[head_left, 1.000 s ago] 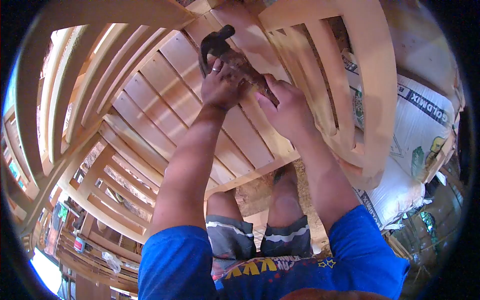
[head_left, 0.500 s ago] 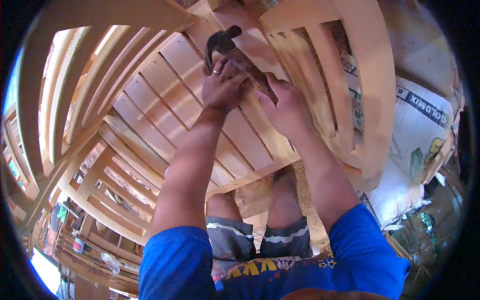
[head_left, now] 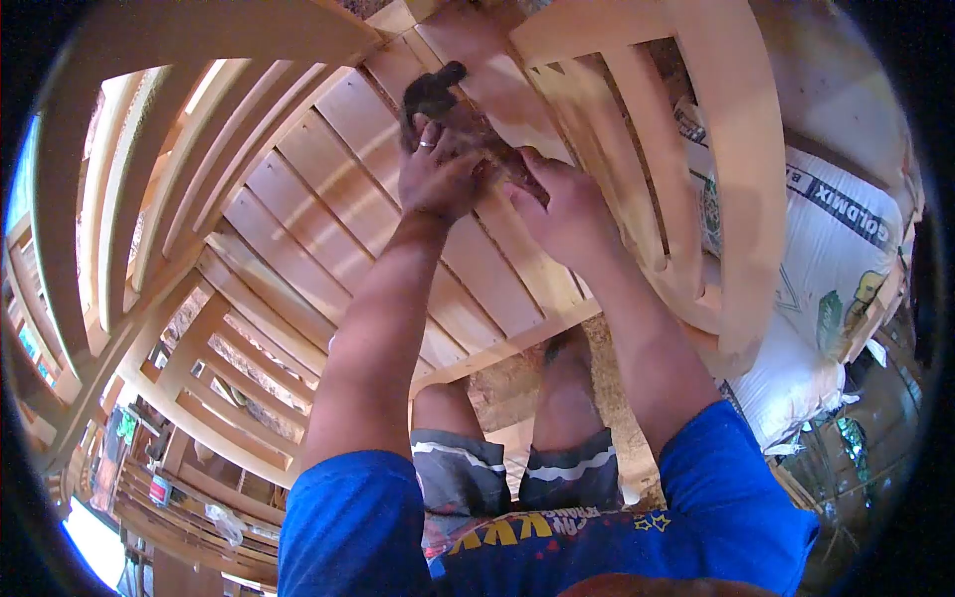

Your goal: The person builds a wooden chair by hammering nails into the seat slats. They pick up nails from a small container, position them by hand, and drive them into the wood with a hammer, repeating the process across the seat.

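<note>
Dark-headed hammer (head_left: 448, 104), wooden handle, tilted above the pale chair-seat slats (head_left: 328, 199).

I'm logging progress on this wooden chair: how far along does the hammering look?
Done, by the look of it: the chair stands assembled, its seat slats in place and the armrest frame joined. In hand: both hands grip a hammer, left hand near the head, right hand lower on the handle, head over the back of the seat. No nail can be made out, so what is left cannot be judged.
</note>
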Motion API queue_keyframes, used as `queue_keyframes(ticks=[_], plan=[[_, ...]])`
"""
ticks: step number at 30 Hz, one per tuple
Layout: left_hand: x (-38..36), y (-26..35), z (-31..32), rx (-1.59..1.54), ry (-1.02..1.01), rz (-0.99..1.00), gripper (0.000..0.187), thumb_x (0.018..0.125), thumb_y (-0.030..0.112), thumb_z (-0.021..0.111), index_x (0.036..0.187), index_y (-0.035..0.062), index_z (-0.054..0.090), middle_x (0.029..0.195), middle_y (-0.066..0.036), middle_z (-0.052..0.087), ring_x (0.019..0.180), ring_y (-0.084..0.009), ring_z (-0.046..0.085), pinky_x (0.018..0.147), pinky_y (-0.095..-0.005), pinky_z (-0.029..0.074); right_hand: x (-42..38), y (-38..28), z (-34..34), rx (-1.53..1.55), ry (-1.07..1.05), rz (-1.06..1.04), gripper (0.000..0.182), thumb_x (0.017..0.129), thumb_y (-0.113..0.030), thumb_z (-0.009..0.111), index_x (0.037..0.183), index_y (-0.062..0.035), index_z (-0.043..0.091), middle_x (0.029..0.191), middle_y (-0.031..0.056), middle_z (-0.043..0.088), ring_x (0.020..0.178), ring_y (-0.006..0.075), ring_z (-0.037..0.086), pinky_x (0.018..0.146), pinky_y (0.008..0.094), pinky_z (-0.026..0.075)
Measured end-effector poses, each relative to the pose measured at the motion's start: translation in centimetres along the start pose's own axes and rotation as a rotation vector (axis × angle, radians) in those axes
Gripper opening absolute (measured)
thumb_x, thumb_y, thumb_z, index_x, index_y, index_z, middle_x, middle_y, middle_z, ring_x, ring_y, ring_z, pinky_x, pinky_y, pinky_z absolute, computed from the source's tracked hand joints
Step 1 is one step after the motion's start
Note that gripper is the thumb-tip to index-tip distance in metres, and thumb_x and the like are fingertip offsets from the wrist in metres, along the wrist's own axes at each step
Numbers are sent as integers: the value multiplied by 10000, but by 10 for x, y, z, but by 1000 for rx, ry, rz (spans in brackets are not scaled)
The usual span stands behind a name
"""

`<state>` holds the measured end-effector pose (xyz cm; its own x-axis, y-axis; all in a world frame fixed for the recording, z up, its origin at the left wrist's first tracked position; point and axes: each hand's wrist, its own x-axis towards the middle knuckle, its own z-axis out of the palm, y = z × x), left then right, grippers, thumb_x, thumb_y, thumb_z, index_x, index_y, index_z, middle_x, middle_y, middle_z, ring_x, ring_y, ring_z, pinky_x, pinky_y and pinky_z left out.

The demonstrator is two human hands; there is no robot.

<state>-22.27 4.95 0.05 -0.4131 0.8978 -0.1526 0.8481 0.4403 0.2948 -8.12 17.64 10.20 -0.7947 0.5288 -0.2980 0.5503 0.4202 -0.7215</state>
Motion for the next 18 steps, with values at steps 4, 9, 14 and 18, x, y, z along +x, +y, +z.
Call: queue_keyframes(ticks=[4,9,14,18], plan=[[-1,-4,4,32,-82,0,396,830,402,733,1212,297,750,1387,-17,645,1394,-290,501,1207,-563,306,-7,-13,-1,10,-11,47,468,915,-215,749,1287,46,636,944,239,696,834,374,701,744,439,556],[2,0,-9,-50,115,54,368,819,444,745,1155,296,770,1338,-18,659,1375,-294,508,1175,-579,352,-7,-1,0,-11,-22,29,468,920,-213,746,1285,58,637,946,246,698,835,376,704,750,427,558],[-2,-6,-1,-7,72,83,419,796,386,770,1199,273,750,1343,-24,651,1362,-281,521,1162,-561,372,-8,-13,-7,58,-47,38,535,962,-303,685,1362,39,588,992,256,703,936,428,700,841,490,566],[0,-4,5,-61,134,70,464,776,365,788,1226,268,731,1338,-27,652,1353,-282,527,1150,-560,381,-2,0,-3,19,-44,27,478,937,-230,733,1295,66,622,954,245,705,866,365,714,759,415,562]])
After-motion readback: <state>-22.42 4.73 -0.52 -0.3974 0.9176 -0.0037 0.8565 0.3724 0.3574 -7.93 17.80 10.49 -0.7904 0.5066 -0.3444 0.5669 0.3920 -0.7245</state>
